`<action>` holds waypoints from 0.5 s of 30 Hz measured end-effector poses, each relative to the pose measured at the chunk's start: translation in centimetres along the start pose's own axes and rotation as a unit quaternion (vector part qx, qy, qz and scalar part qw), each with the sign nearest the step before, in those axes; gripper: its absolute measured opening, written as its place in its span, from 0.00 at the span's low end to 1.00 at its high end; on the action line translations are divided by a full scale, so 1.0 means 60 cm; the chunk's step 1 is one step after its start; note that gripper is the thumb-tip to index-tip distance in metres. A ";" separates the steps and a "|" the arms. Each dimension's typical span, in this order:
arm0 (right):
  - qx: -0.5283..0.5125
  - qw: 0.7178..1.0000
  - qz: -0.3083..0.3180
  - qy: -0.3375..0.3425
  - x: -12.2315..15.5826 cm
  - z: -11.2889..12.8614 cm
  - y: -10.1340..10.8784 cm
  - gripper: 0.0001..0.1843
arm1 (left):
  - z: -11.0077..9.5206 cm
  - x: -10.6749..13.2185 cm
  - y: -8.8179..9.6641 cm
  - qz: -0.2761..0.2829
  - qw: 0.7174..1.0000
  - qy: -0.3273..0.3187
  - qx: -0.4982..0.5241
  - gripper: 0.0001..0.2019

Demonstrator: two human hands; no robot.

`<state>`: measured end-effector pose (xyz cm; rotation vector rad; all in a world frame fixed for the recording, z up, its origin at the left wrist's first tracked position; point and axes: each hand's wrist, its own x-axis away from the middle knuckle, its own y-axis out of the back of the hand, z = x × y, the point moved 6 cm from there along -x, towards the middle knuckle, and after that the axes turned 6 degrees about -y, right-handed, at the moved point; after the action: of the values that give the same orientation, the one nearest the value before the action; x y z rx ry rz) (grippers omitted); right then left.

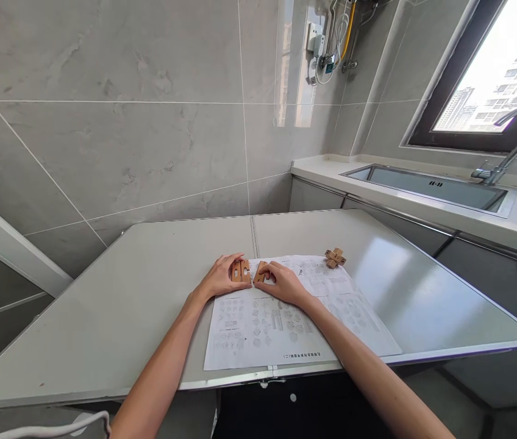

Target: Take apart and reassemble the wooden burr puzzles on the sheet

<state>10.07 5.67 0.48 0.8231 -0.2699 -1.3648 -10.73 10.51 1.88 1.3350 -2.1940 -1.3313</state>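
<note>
My left hand (222,275) curves around two flat wooden puzzle pieces (241,271) with cut-out slots, lying side by side on the paper's far left corner. Thumb and fingers close on their near and far edges. Just to the right, my right hand (281,280) pinches another wooden puzzle piece (260,272), which sits slightly tilted with a narrow gap to the other two. Under both hands lies a printed instruction sheet (263,353) covered with small diagrams. A star-like interlocked wooden puzzle (335,258) stands by the sheet's far right corner.
The pale folding table (125,329) has a seam down its middle and a metal front edge. To the right runs a counter with a sink (427,186) and a faucet (514,140). A grey tiled wall (149,140) rises behind the table.
</note>
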 end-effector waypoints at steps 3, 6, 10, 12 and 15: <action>-0.053 0.998 -0.024 -0.025 0.002 -0.003 0.013 0.15 | -0.011 -0.002 0.000 -0.020 1.000 -0.012 -0.007 0.46; -0.136 0.987 -0.052 -0.065 0.002 -0.011 0.027 0.19 | -0.019 -0.007 0.000 -0.046 0.999 -0.019 0.010 0.44; -0.267 0.950 -0.056 -0.149 -0.001 -0.033 0.034 0.27 | -0.019 -0.015 0.001 -0.113 0.978 0.019 0.174 0.39; -0.325 0.927 -0.034 -0.182 -0.003 -0.041 0.031 0.31 | -0.017 -0.018 -0.001 -0.144 0.937 0.050 0.314 0.34; -0.410 0.892 -0.002 -0.193 -0.006 -0.041 0.025 0.30 | -0.019 -0.023 -0.004 -0.176 0.846 0.075 0.497 0.32</action>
<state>12.65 6.84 -0.13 -0.1591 0.0208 -1.4597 -9.16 10.92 2.62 2.1384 -2.6886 0.0001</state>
